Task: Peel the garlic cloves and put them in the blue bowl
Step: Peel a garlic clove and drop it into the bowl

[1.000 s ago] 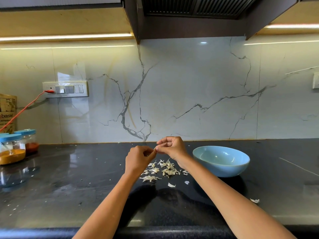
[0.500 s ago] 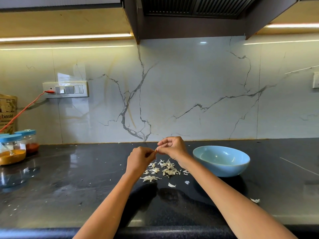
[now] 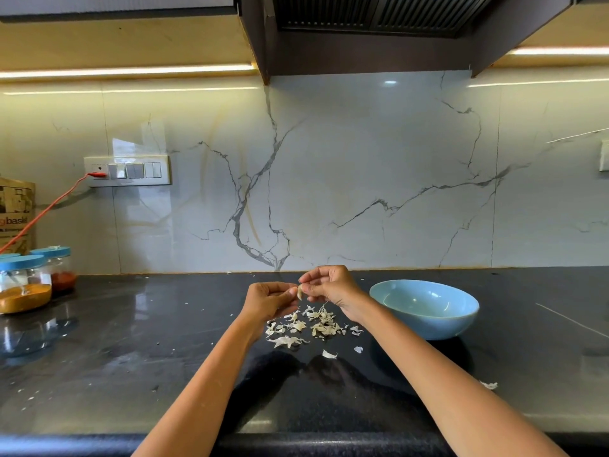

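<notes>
The garlic clove is mostly covered by the fingertips of the left hand and right hand; whether skin remains on it cannot be determined. The near wall of the blue bowl hides part of its interior. The left frame edge cuts off the brown paper bag and its printed lettering, and the orange-powder jar.

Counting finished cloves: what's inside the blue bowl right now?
The visible far inner wall of the blue bowl is bare, with no cloves showing. The bowl's near rim hides its bottom, so anything lying there cannot be seen.
</notes>
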